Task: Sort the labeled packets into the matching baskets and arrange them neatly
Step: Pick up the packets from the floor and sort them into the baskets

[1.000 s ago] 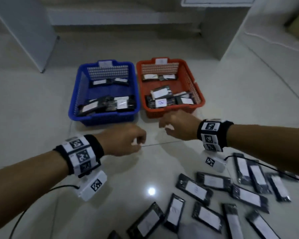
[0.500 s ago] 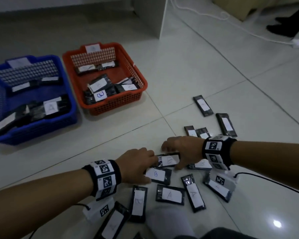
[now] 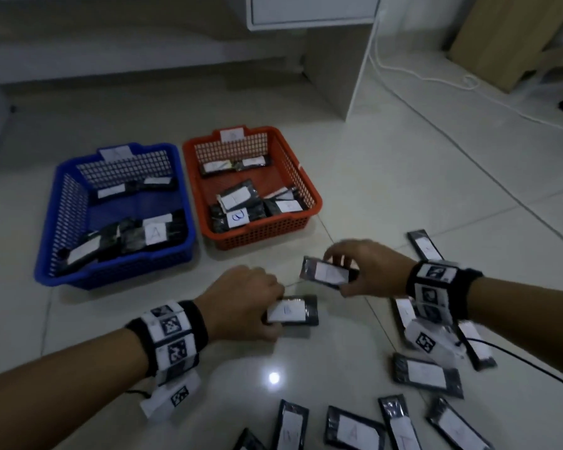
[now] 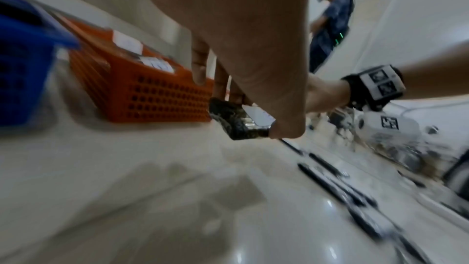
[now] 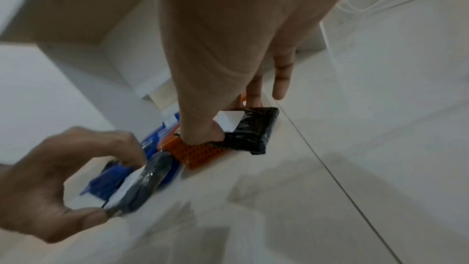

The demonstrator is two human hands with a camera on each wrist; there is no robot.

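Note:
My left hand (image 3: 251,303) grips a black packet (image 3: 293,310) with a white label, held just above the floor; the packet (image 4: 241,121) sits between thumb and fingers in the left wrist view. My right hand (image 3: 355,267) pinches a second black labeled packet (image 3: 327,272), seen again in the right wrist view as a packet (image 5: 251,129) between thumb and fingers. Both are lifted in front of the baskets. The blue basket (image 3: 51,222) holds packets, one marked A. The orange basket (image 3: 309,186) beside it holds several packets too.
Several more labeled packets (image 3: 426,375) lie scattered on the tile floor at the lower right. A white cabinet leg (image 3: 338,76) stands behind the baskets, with a white cable (image 3: 436,79) trailing on the floor. A person (image 4: 330,19) stands in the background.
Both hands went down to the scattered packets, each took one, and now hold them lifted closer to the baskets. The head view has swung back toward the baskets.

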